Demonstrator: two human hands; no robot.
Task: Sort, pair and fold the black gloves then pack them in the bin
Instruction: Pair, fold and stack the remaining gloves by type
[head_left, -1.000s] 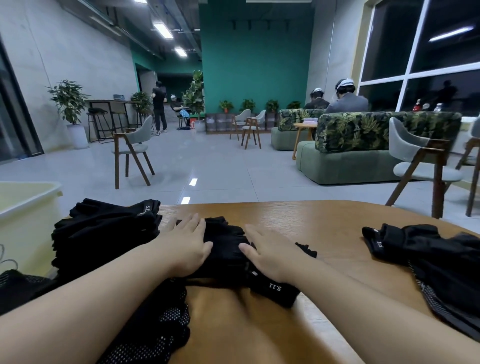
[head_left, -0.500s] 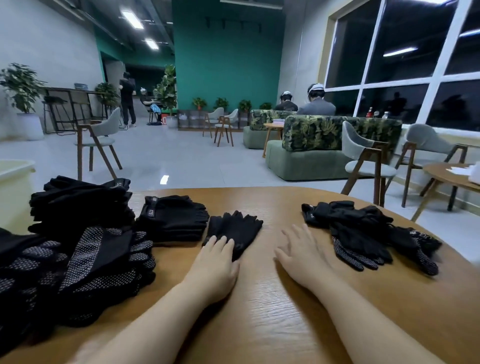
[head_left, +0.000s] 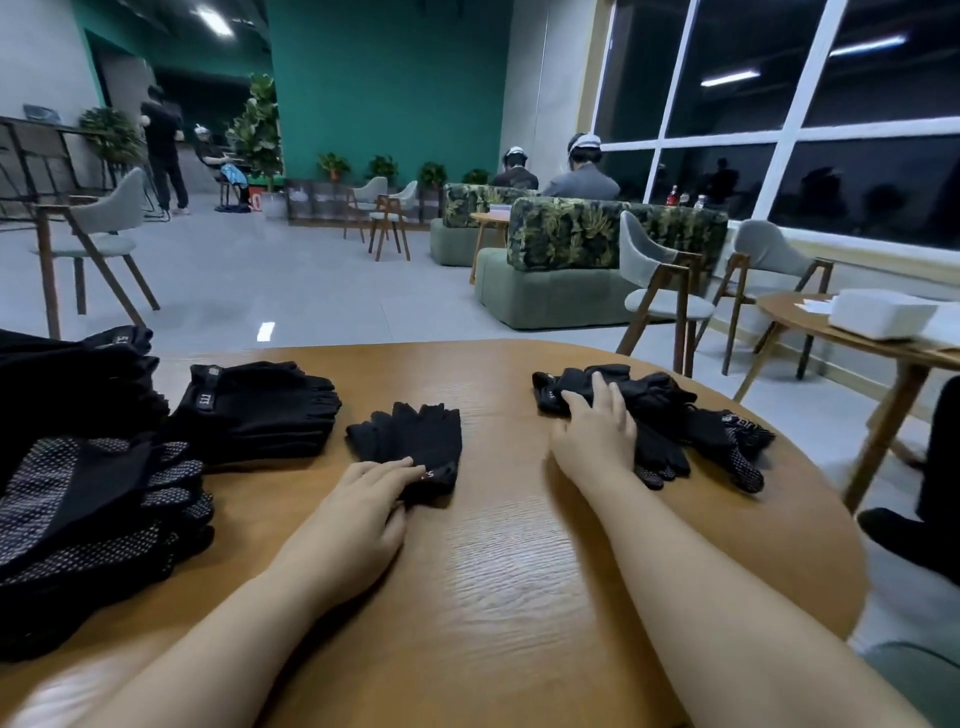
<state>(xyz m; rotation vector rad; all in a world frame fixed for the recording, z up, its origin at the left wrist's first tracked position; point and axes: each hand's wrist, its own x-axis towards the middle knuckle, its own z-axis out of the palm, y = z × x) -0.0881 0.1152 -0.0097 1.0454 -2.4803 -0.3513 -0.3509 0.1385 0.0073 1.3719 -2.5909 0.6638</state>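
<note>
A flat pair of black gloves (head_left: 415, 439) lies in the middle of the wooden table (head_left: 519, 571). My left hand (head_left: 363, 514) rests by its cuff, fingertips touching the cuff. A loose heap of black gloves (head_left: 675, 415) lies at the right, some with dotted palms. My right hand (head_left: 597, 431) lies on the heap's left side, fingers spread over the gloves. A folded stack of black gloves (head_left: 260, 410) sits left of centre. Further left lie taller piles of black gloves (head_left: 78, 467), some showing dotted grip sides. The bin is out of view.
A second wooden table (head_left: 883, 353) with white boxes (head_left: 878, 312) stands at the right. Grey chairs (head_left: 660, 291) stand beyond the table's far edge. A dark shoe and leg (head_left: 924, 519) show at the right edge. People sit on green sofas (head_left: 545, 291) farther back.
The view turned right, and the bin left the frame. My right hand moved from the bare table onto the right-hand heap. My left hand stayed at the flat pair's cuff.
</note>
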